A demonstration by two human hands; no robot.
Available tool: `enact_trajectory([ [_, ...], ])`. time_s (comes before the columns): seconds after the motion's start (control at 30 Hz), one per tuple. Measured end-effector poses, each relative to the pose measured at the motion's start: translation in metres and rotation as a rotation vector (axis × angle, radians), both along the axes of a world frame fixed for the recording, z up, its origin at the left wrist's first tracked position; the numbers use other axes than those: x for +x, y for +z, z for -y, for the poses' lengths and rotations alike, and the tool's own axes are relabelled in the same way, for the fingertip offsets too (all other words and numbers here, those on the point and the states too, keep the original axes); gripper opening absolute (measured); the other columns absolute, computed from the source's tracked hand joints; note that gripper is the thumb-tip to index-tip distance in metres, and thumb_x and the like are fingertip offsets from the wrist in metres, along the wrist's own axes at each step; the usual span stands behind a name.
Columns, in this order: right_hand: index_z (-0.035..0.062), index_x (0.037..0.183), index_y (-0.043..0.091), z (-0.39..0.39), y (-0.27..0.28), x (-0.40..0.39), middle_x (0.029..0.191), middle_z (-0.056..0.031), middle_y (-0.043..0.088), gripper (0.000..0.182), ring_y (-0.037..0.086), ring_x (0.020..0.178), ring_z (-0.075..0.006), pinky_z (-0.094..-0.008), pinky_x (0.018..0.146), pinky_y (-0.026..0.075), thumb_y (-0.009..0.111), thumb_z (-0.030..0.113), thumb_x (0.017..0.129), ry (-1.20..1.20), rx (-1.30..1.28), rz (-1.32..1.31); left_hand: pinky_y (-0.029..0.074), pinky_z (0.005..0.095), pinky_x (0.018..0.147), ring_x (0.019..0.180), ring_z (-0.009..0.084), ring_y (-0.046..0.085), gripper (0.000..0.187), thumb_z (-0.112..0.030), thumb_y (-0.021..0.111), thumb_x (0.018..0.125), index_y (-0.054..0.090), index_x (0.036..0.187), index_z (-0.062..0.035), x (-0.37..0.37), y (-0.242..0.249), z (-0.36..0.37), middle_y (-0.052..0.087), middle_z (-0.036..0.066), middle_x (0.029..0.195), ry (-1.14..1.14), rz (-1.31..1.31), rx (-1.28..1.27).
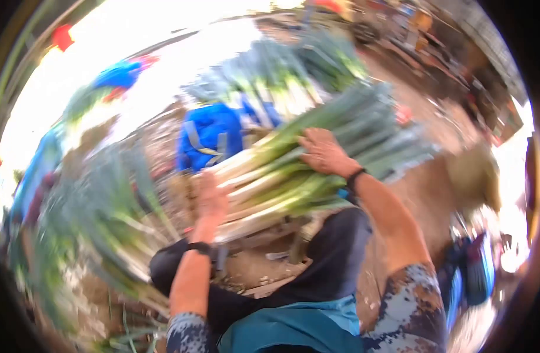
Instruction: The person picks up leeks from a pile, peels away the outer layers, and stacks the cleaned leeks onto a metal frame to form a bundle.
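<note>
A large bundle of leeks lies in front of my knees, white ends to the left and green leaves to the upper right. My left hand rests against the white ends, its fingers blurred by motion. On top of the green stalks, near the middle of the bundle, lies my right hand with its fingers spread. Under the bundle, part of a low wooden support shows.
More leeks spread over the ground at the left, and another pile lies beyond the bundle. A blue bag sits just past the white ends. Blurred equipment stands at the upper right.
</note>
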State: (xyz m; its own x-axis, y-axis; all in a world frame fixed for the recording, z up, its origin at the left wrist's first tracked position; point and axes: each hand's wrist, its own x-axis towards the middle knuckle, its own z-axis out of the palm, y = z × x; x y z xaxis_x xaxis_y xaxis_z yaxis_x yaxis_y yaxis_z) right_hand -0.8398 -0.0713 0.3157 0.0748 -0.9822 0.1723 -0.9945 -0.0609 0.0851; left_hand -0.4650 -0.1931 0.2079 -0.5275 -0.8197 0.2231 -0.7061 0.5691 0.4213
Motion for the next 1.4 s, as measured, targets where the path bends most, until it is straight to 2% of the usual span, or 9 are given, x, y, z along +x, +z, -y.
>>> enact_trajectory([
  [0.4,0.0075,0.155,0.037,0.005,0.005,0.001,0.165,-0.0201,0.023,0.068,0.015,0.154,-0.0358,-0.0503,0.126,0.007,0.04,0.052,0.104,-0.106,0.232,0.158,0.013,0.049,0.125,0.152,0.0404,0.018,0.074,-0.041,0.049,0.104,0.026,0.154,0.0079,-0.002,-0.02,0.024,0.024,0.026,0.162,0.02,0.215,0.013],
  [0.5,0.0067,0.143,0.05,0.0,-0.001,0.0,0.154,-0.0202,0.039,0.064,0.03,0.147,-0.0378,-0.0544,0.12,0.02,0.052,0.051,0.097,-0.063,0.043,0.188,0.011,0.0484,0.126,0.154,0.0377,0.016,0.077,-0.046,0.047,0.103,0.025,0.156,0.006,-0.008,-0.01,0.014,0.021,0.024,0.165,0.289,0.396,0.008],
  [0.7,0.0113,0.13,0.062,0.014,0.0,0.01,0.145,-0.0169,0.05,0.064,0.042,0.14,-0.0332,-0.0527,0.115,0.028,0.06,0.06,0.088,-0.194,0.075,0.128,0.008,0.0493,0.126,0.154,0.0396,0.011,0.087,-0.056,0.042,0.103,0.021,0.155,0.0103,0.003,-0.024,0.036,0.016,0.029,0.164,0.159,0.381,0.083],
  [0.8,0.0126,0.099,0.071,0.017,0.001,0.033,0.109,-0.0089,0.064,0.046,0.056,0.111,-0.0268,-0.045,0.096,0.039,0.065,0.056,0.085,-0.189,-0.088,0.177,0.007,0.0498,0.126,0.154,0.0406,0.01,0.088,-0.057,0.04,0.103,0.021,0.155,0.0109,0.002,-0.014,0.035,0.014,0.029,0.164,0.136,0.367,0.128],
  [1.03,0.0118,0.092,0.072,-0.063,0.031,0.082,0.098,-0.009,0.065,0.042,0.058,0.106,-0.027,-0.0449,0.094,0.036,0.065,0.053,0.086,-0.051,-0.112,0.323,0.024,0.0494,0.122,0.149,0.0441,0.025,0.079,-0.047,0.053,0.099,0.032,0.152,0.0091,0.015,0.06,0.042,0.026,0.031,0.16,0.079,0.303,0.163],
  [1.23,0.0153,0.088,0.073,-0.071,-0.075,0.046,0.11,-0.0102,0.061,0.033,0.053,0.111,-0.031,-0.0484,0.094,0.036,0.068,0.046,0.079,0.078,-0.556,0.109,0.038,0.0438,0.113,0.134,0.0412,0.05,0.06,-0.033,0.055,0.1,0.049,0.14,0.011,0.195,0.112,0.119,0.051,0.03,0.144,0.118,0.056,0.045],
  [1.27,0.0165,0.09,0.075,-0.094,-0.025,0.054,0.121,-0.012,0.061,0.028,0.052,0.118,-0.033,-0.0512,0.099,0.037,0.068,0.04,0.077,0.061,-0.161,0.157,0.04,0.0431,0.111,0.131,0.0407,0.053,0.056,-0.031,0.055,0.101,0.052,0.138,0.0109,0.25,0.118,0.107,0.055,0.03,0.141,0.197,0.003,0.068],
  [1.37,0.0158,0.104,0.074,-0.09,-0.037,0.046,0.115,-0.0138,0.064,0.033,0.054,0.113,-0.0357,-0.0531,0.098,0.041,0.067,0.037,0.079,0.094,-0.316,0.134,0.046,0.0409,0.105,0.119,0.0394,0.061,0.042,-0.024,0.053,0.102,0.061,0.131,0.005,0.386,0.091,0.029,0.064,0.027,0.128,0.399,-0.002,0.134],
  [1.4,0.0137,0.111,0.073,-0.09,-0.045,0.031,0.124,-0.0168,0.063,0.036,0.054,0.116,-0.038,-0.0532,0.099,0.042,0.067,0.035,0.082,0.211,-0.222,0.106,0.048,0.0407,0.102,0.11,0.0374,0.064,0.032,-0.017,0.052,0.101,0.068,0.12,0.0022,0.448,0.047,-0.016,0.068,0.023,0.118,0.424,0.254,-0.142],
])
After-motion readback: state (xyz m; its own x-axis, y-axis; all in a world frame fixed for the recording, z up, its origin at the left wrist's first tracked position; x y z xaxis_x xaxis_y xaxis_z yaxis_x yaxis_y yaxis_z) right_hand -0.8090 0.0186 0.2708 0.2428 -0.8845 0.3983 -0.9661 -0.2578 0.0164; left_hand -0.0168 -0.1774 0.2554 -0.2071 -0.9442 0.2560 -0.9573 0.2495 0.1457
